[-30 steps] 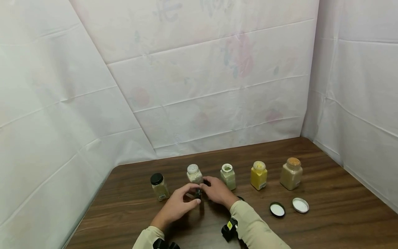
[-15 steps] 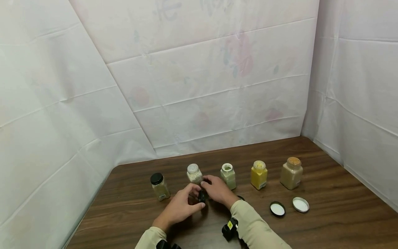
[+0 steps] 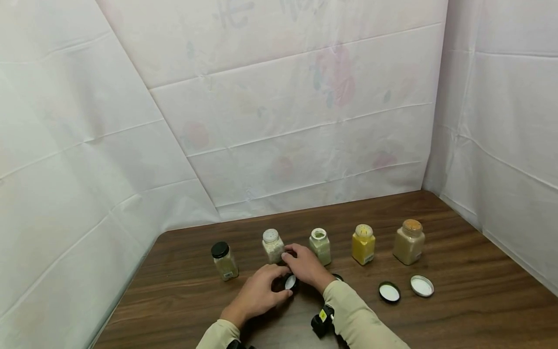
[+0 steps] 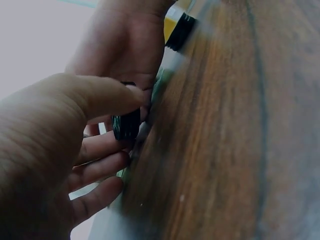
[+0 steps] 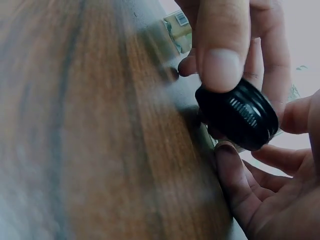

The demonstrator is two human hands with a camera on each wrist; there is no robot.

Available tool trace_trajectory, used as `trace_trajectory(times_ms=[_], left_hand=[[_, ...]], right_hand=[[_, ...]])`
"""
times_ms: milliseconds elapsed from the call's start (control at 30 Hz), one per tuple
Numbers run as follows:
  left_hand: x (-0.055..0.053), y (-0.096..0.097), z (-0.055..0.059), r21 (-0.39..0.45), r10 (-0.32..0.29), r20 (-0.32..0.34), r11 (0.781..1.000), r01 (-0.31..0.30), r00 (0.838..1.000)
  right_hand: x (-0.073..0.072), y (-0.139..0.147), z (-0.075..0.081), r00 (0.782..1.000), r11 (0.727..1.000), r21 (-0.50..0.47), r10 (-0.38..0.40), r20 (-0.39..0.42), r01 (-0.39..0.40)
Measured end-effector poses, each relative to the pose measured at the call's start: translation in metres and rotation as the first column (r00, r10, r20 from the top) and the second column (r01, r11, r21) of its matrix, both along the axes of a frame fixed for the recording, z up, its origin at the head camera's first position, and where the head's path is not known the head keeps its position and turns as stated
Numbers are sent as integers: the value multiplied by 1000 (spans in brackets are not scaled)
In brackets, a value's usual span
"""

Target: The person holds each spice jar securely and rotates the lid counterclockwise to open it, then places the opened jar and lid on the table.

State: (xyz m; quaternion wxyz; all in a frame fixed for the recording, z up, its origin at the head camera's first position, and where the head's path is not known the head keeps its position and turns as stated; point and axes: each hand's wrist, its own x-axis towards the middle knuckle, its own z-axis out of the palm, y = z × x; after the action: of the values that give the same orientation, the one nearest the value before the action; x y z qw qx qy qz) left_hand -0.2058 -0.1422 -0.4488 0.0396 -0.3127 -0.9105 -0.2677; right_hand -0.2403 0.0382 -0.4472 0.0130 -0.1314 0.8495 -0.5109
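My left hand (image 3: pixel 257 292) pinches a round black jar lid (image 3: pixel 290 282) between thumb and fingers, low over the table. The lid stands tilted, its white inside facing right. In the right wrist view the left thumb lies across the ribbed rim of the lid (image 5: pixel 245 116). Just beyond it, my right hand (image 3: pixel 305 265) grips the right side of a square shaker jar (image 3: pixel 272 248) with pale contents and a perforated white top. The jar stands upright. Its right edge is partly hidden by the fingers.
A black-capped jar (image 3: pixel 225 264) stands left. Rightward stand an uncapped pale green jar (image 3: pixel 321 249), a yellow jar (image 3: pixel 363 246) and a tan jar (image 3: pixel 409 244). Two lids, one black-rimmed (image 3: pixel 389 293) and one pale (image 3: pixel 421 286), lie face up. Another lid (image 3: pixel 337 277) shows behind the right forearm.
My left hand has moved slightly right and toward me with the lid, turning it so its white inside shows. The right hand stays at the pale jar.
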Motion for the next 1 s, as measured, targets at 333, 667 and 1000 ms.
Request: trace_trajectory(times_ms=[333, 667, 1000], left_hand=[[2, 1, -1, -52, 37, -20, 998, -38, 999], [5, 1, -2, -59, 19, -7, 998, -19, 1000], [4, 3, -4, -71, 0, -33, 997, -3, 999]], right_hand=[[2, -3, 3, 1000, 1000, -2, -8, 4, 8], [7, -4, 7, 999, 999, 10, -32, 3, 32], [7, -3, 8, 994, 994, 13, -106, -37, 107]])
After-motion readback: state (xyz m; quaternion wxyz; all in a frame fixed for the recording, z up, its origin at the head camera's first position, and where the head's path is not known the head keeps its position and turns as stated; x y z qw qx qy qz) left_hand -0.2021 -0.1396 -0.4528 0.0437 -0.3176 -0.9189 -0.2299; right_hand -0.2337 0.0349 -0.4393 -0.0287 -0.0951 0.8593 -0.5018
